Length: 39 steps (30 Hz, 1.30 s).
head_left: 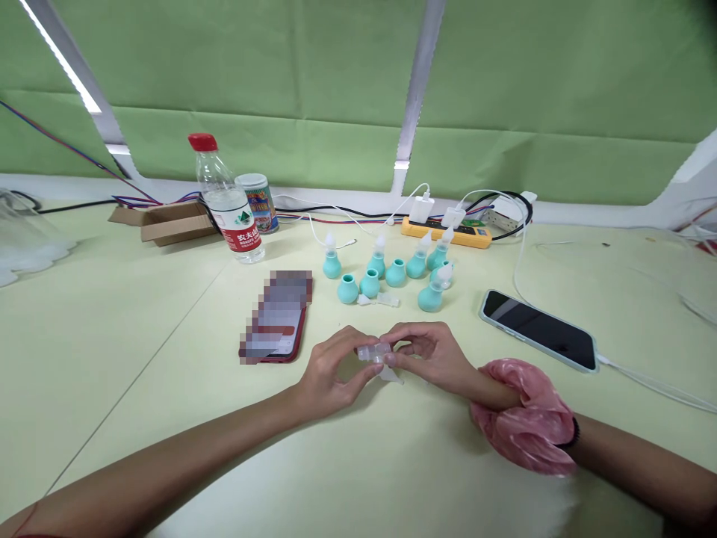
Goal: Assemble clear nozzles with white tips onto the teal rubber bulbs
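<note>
While both hands are meeting over the table (pixel 168 314), the scene is reading like this:

Left hand: the left hand (pixel 328 377) is curling in from the left, its thumb and fingertips pinching one end of a small clear plastic piece (pixel 374 352).
Right hand: the right hand (pixel 431 355) is gripping the other end of the same clear piece between thumb and forefinger, the remaining fingers folding loosely beneath.
Clear piece: it is sitting between the two hands, just above the tabletop and near the front of the cluster of bulbs; its exact shape is staying hard to make out, since fingers are covering both ends.
Beneath the hands: a pale pointed tip (pixel 390 375) is showing just under the fingers; whether it is joined to the clear piece cannot be told.
Wrist: a crumpled pink plastic bag (pixel 526 418) is wrapping around the right wrist, hiding it.
Teal bulbs: a group of teal rubber bulbs (pixel 392 273) is standing just beyond the hands, some wearing white nozzles, some bare.
Phones: a red phone (pixel 277 317) is lying to the left, its screen blurred out; a dark phone (pixel 538 329) is lying to the right, plugged into a white cable.
Far edge: a water bottle (pixel 227 198), a can (pixel 256 202) partly behind it, and a yellow power strip (pixel 448 233) are standing along the back.
</note>
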Each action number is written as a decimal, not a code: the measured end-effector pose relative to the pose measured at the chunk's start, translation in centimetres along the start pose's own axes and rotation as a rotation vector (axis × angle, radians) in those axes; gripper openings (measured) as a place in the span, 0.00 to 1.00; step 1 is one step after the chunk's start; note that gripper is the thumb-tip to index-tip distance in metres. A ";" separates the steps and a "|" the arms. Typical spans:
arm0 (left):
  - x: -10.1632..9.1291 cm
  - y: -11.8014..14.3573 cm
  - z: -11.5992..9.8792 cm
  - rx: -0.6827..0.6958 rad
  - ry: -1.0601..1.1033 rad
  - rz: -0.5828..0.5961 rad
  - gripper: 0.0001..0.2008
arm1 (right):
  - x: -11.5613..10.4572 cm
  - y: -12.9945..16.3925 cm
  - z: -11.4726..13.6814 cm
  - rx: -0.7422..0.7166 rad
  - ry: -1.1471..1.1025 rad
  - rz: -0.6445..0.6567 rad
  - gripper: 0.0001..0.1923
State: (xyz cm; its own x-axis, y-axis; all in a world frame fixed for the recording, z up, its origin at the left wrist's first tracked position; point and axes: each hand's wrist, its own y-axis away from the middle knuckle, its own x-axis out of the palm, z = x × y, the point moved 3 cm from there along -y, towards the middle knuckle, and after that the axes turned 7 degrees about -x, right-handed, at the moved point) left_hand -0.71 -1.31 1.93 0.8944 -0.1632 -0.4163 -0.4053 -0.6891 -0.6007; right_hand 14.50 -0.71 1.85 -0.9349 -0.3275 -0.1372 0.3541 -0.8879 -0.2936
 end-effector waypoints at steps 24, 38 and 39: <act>-0.8 0.0 -0.4 -0.040 -0.229 -0.155 0.17 | -2.6 -8.5 -0.2 -0.197 1.037 -0.023 0.09; -0.2 0.2 -0.1 -0.093 -0.153 -0.134 0.13 | -0.8 0.5 0.0 -0.613 0.706 -0.036 0.14; -0.2 0.1 -0.1 -0.092 -0.148 -0.137 0.13 | -0.9 0.5 -0.2 -0.644 0.726 -0.041 0.15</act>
State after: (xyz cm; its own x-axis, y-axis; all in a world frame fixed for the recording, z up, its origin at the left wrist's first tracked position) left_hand -0.94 -1.40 1.99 0.8998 0.0374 -0.4347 -0.2566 -0.7604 -0.5966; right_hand 15.48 -0.79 1.67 -0.7798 0.1708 -0.6023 0.4697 -0.4765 -0.7432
